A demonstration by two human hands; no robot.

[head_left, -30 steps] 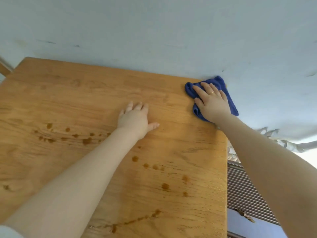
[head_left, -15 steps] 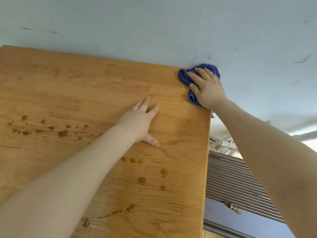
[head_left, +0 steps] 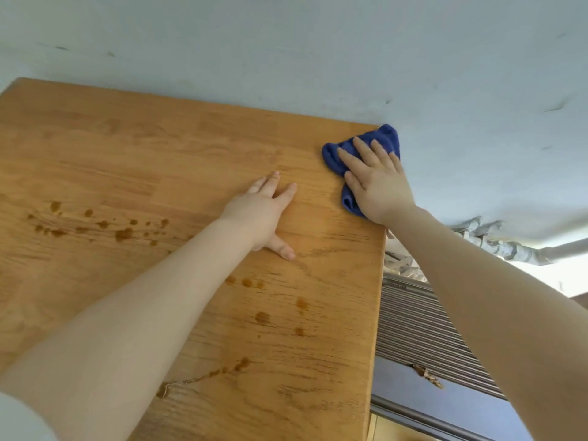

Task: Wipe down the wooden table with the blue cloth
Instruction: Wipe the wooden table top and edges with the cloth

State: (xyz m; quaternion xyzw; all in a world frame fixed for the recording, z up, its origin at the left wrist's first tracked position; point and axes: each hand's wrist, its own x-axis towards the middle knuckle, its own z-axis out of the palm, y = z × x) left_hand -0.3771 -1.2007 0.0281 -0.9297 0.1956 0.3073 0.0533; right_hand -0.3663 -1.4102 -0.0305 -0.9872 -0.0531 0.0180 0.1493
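The wooden table [head_left: 133, 160] fills the left and middle of the view, with its far edge against a pale wall. Brown stain drops [head_left: 124, 233] are spread across its left part and more lie nearer me at the right [head_left: 262, 317]. The blue cloth [head_left: 332, 154] lies bunched on the far right corner of the table. My right hand [head_left: 377, 183] presses flat on the cloth with straight fingers. My left hand [head_left: 265, 214] rests flat on the bare wood to the left of the cloth, thumb spread out.
A pale blue-grey wall [head_left: 318, 52] stands right behind the table. Beyond the table's right edge sits a ribbed grey panel [head_left: 420, 338], with grey pipes [head_left: 509, 246] above it.
My right hand and the cloth stay at the far right corner, shifting only slightly. My left hand has slid a little toward the right, thumb now pointing back toward me.
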